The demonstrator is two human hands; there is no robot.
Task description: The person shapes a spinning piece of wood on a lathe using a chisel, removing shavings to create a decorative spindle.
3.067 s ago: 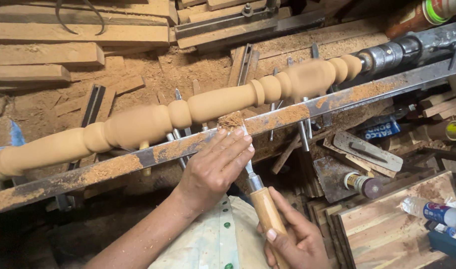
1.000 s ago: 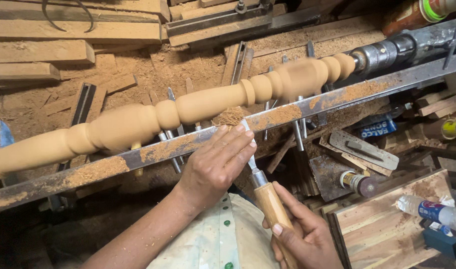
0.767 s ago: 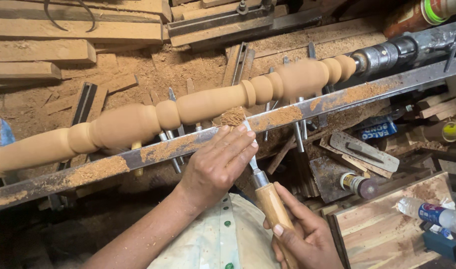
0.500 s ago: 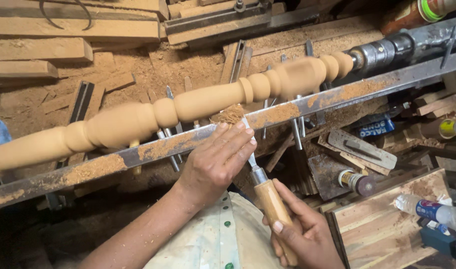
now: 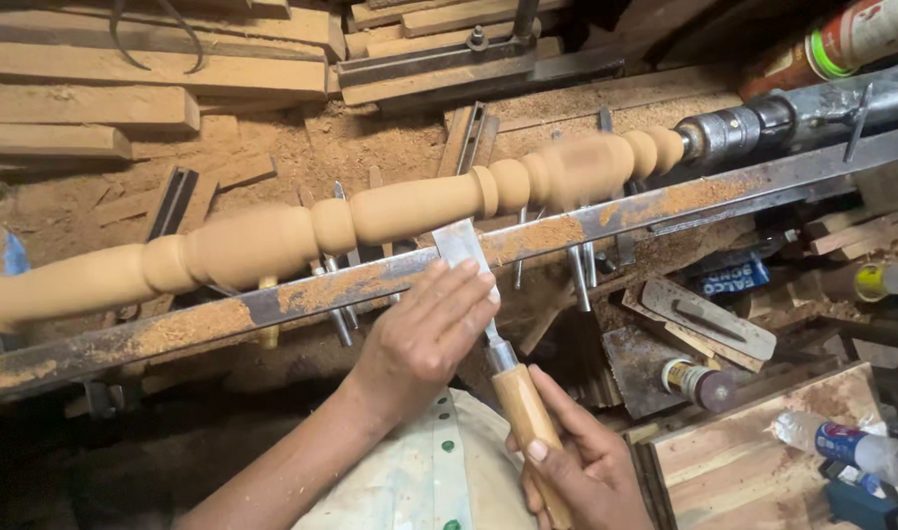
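Where sawdust lies thick across the upper middle of the frame, planks [image 5: 86, 106] are stacked at the upper left and loose metal tools lie half buried in the shavings. 1 long metal rest bar [image 5: 606, 221], rusty and dusted with wood chips, runs from the lower left up to the right edge. Just above it a turned wooden spindle [image 5: 272, 240] spans the frame from the left edge to a metal chuck [image 5: 734, 132] at the upper right; its beaded right part is blurred.

At the centre the left hand [image 5: 424, 339] lies palm down with fingers closed over the flat blade of a chisel [image 5: 464, 245], pressing it onto the bar, the blade tip touching the underside of the spindle. At the lower middle the right hand [image 5: 577, 471] is wrapped around the chisel's wooden handle [image 5: 528, 427], thumb on top.

At the lower right a plastic bottle [image 5: 846, 447] lies on its side on a wooden board [image 5: 734, 456]; I cannot tell what is in it. A cylindrical can [image 5: 842, 39] sits at the upper right corner, and a small blue packet [image 5: 729, 275] lies among scraps below the bar.
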